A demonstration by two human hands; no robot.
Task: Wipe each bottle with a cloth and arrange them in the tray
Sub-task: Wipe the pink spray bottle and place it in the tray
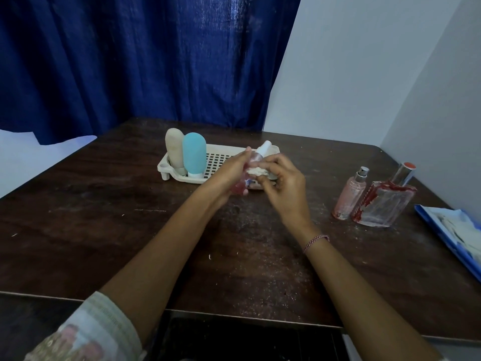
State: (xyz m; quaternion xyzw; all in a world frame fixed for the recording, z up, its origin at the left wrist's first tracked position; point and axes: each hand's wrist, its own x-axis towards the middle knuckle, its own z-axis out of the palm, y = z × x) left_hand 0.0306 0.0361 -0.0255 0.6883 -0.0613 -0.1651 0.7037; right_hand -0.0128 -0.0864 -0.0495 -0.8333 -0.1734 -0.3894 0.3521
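Most of the far side is taken up by a dark blue curtain (130, 61), with a pale wall (364, 74) to its right. Below them stretches a dark brown wooden table (104, 217), scuffed and flecked with pale specks. At its right edge lies a blue packet (453, 235) with crumpled white material on it.

Near the far middle of the table sits a cream plastic tray (162, 166) with a slotted floor. Two squeeze bottles stand upside down on their caps at its left end, touching each other: a blue bottle (194, 153) and, behind it, a beige bottle (175, 149).

Well to the right, outside the tray, a square glass bottle (385, 204) with red smears and a silver cap stands on the table. A slim pink spray bottle (350, 196) stands just beside it on the left.

Over the near edge of the tray, the left hand (229, 175) curls its fingers round a small spray bottle (259, 153), held tilted with its white cap pointing up and away. The right hand (283, 181), fingers bent, pinches a white cloth (256, 171) against the side of that bottle. A thin bracelet (316, 242) circles the right wrist.
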